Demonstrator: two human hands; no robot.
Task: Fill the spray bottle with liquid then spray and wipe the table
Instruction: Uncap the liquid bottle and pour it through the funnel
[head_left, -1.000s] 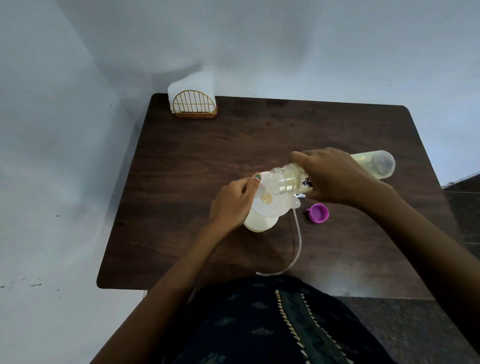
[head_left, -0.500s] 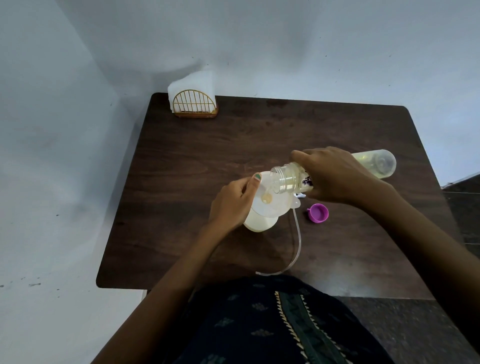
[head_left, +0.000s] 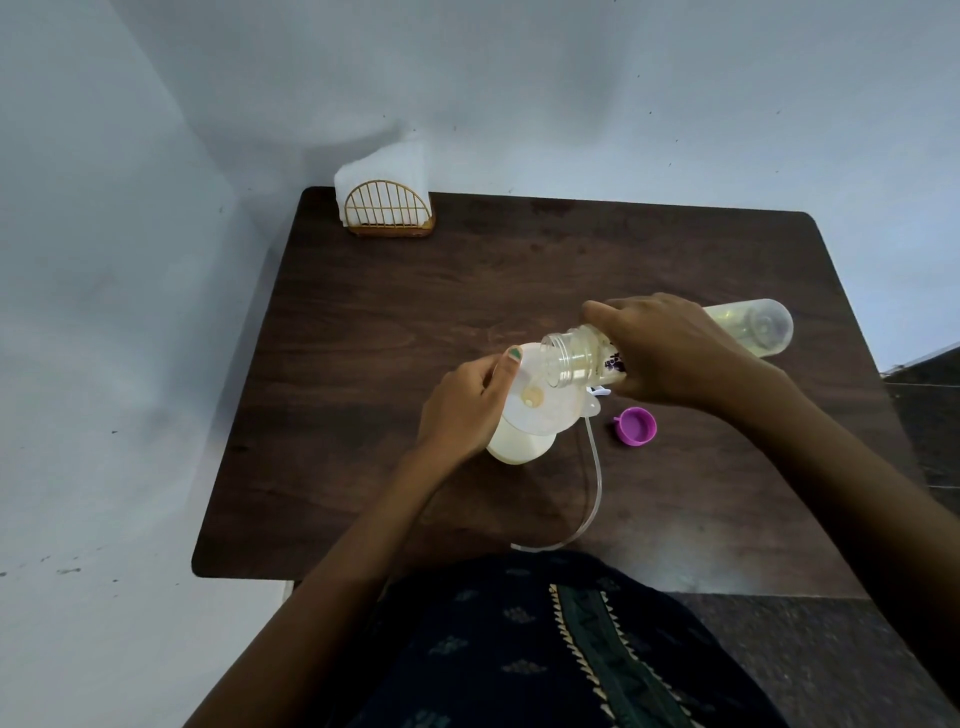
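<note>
On the clear bottle (head_left: 576, 358) there is a label with dark purple print just beside the fingers of the right hand, but the letters are too small and too covered to read. No other writing is visible.

At the far left corner of the dark wooden table (head_left: 363, 322) stands a golden wire napkin holder (head_left: 389, 210) with white napkins (head_left: 382, 163) in it, well apart from the work.

Near the middle of the table, the left hand (head_left: 460, 410) is curled around the spray bottle (head_left: 519, 444), a pale body with whitish liquid inside. The thumb, with a green painted nail, touches the rim of a clear funnel (head_left: 545, 400) which sits on top of the spray bottle and hides its neck.

Over the funnel is the open mouth of the clear bottle, tilted almost flat. The right hand (head_left: 670, 353) is closed around its middle, fingers over the top, so most of the label is hidden. The bottom of this bottle points to the right and far side, and a little yellowish liquid is seen in that part.

Just under the right hand lies a white part (head_left: 597, 391), mostly hidden; from there a thin clear tube (head_left: 595, 483) runs toward the near edge and bends left. To the right of the tube, a purple cap (head_left: 638, 426) lies on the table with its open side up, beside the right wrist but not touching.
</note>
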